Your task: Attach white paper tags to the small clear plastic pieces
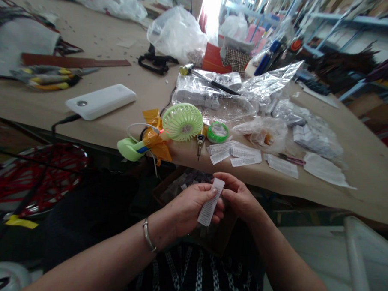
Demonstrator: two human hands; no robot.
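A narrow white printed label [207, 208] is pinched between the thumb and fingers of my left hand [191, 205], held at a slant in front of my body. My right hand [239, 197] is close beside it, thumb and index finger together near the label's upper edge; whether they grip it I cannot make out. Beyond my hands, several similar printed labels [246, 154] lie in loose piles along the table edge. Under my hands is an open box [161, 191] with small dark and pale pieces inside.
On the table [121, 43] are a green fan [182, 121], a white power bank [101, 102], green tape [217, 132], a screwdriver-like tool [199, 146], pliers [52, 77], a hammer [212, 80] and plastic bags [178, 33]. A red wheel [64, 170] is at lower left.
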